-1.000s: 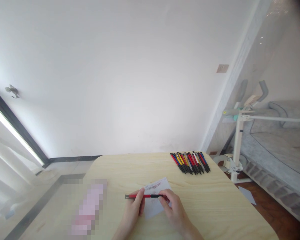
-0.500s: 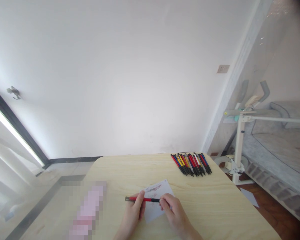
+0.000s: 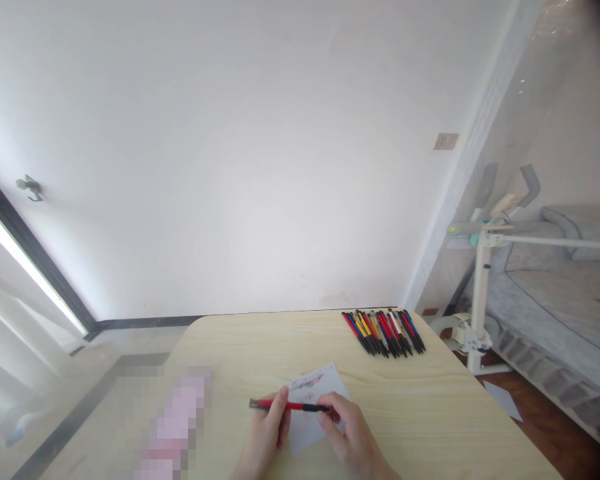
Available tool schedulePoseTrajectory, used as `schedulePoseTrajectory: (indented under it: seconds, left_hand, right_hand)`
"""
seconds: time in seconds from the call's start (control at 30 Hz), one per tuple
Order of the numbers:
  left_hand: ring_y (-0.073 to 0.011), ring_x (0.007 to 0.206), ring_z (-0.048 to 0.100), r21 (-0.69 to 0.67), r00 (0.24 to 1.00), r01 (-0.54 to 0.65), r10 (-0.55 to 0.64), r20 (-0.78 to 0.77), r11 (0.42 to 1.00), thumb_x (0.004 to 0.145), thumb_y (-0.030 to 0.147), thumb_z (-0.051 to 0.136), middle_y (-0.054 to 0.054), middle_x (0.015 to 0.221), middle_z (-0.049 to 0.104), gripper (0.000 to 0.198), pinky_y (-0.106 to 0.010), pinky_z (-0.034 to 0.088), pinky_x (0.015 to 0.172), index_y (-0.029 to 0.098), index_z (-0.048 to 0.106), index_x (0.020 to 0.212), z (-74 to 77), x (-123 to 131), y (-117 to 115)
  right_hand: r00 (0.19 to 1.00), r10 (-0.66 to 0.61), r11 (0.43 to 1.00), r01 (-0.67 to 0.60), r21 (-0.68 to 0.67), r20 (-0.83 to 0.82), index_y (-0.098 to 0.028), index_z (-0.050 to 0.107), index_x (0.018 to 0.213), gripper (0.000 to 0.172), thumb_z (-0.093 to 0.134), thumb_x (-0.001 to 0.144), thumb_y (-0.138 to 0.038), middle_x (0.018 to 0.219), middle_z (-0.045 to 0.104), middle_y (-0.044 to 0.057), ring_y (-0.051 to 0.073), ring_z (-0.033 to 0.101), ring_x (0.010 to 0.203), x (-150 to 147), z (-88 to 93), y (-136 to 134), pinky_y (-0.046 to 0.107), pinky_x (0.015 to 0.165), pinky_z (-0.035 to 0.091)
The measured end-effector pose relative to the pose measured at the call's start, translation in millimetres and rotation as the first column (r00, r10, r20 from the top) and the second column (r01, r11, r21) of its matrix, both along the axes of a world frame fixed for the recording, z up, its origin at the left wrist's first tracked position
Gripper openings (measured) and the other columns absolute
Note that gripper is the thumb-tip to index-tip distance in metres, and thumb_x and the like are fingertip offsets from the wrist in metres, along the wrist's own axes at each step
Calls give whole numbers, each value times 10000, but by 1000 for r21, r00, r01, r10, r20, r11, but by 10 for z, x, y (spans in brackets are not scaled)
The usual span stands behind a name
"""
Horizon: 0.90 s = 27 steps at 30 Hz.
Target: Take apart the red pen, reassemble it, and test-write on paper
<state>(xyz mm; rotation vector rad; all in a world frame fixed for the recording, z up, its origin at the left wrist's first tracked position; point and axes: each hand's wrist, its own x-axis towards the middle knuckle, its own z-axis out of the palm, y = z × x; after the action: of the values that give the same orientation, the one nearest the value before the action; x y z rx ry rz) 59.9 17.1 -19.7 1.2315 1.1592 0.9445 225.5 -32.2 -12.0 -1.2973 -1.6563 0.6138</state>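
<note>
Held level above a sheet of paper (image 3: 305,437) is a red pen (image 3: 294,405) with a black grip and a dark end. My left hand (image 3: 267,427) is closed round its barrel, thumb on top. At the black tip, the thumb and index finger of my right hand (image 3: 350,427) curl about the pen, with the point showing between them. Reddish and dark scribbles mark the upper part of the paper, which lies slanted on the table, partly hidden by both hands.
Several pens (image 3: 384,332), red, yellow, blue and white with black grips, lie in a row at the far right of the wooden table (image 3: 245,340). A blurred pink object (image 3: 180,417) is at the left. Beyond the right edge stands exercise equipment (image 3: 481,287).
My right fingers have loosened a little at the pen's tip, so more of the black point shows. My left hand keeps its hold, and the view has shifted slightly.
</note>
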Motion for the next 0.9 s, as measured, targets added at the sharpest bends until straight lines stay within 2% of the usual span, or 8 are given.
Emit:
schedulePoseTrajectory:
  seconds: [0.23,0.37,0.43,0.53,0.63,0.77,0.9]
  left_hand:
    - [-85,306,327,-22,1000,-2,1,-7,1000,751,583,433,39,280,356,537,-219,259,384,201,393,376,14,-13,-7]
    - [-88,318,345,-14,1000,10,-10,-17,1000,768,577,415,37,291,363,544,-219,278,399,199,400,377,9,-21,-12]
    - [-86,322,343,-2,1000,7,-7,-23,1000,778,570,405,36,290,356,553,-219,281,407,199,392,368,19,-19,-18]
    - [-86,318,339,0,1000,2,-2,-14,1000,781,568,398,36,289,347,556,-223,268,398,202,389,363,33,-15,-27]
    - [-86,312,332,-7,1000,-2,2,1,1000,770,571,413,37,288,349,544,-225,258,388,203,395,370,28,-14,-26]
    - [-84,308,328,-40,1000,-6,7,10,999,765,569,422,38,290,359,531,-222,244,371,203,399,381,1,-16,-17]
    - [-81,310,327,-39,1000,-8,9,16,999,772,560,421,42,295,353,526,-220,242,371,202,395,387,-8,-13,-11]
  right_hand:
    - [999,46,998,-44,-45,23,-200,562,737,197,433,845,-303,611,540,-14,143,509,580,6,18,2,235,556,390]
    - [998,57,995,-54,-84,31,-185,552,677,282,392,875,-306,596,532,-13,133,498,573,0,108,-26,228,552,373]
    - [998,62,993,-59,-106,29,-177,564,689,283,391,877,-300,603,539,-9,133,503,581,0,164,-48,228,565,378]
    - [999,41,995,-40,-88,14,-179,590,826,170,463,839,-291,659,567,0,142,520,620,2,197,-67,231,589,397]
    - [1000,15,998,-16,-56,-19,-191,572,930,167,515,798,-275,695,585,5,150,534,642,2,139,-53,234,602,417]
    - [999,16,1000,-16,-26,-30,-193,566,832,105,517,782,-271,660,574,2,151,527,619,5,20,-16,240,588,417]
    - [998,46,997,-48,-55,-38,-191,553,835,113,464,818,-258,649,567,-3,145,522,602,15,3,-11,237,570,405]
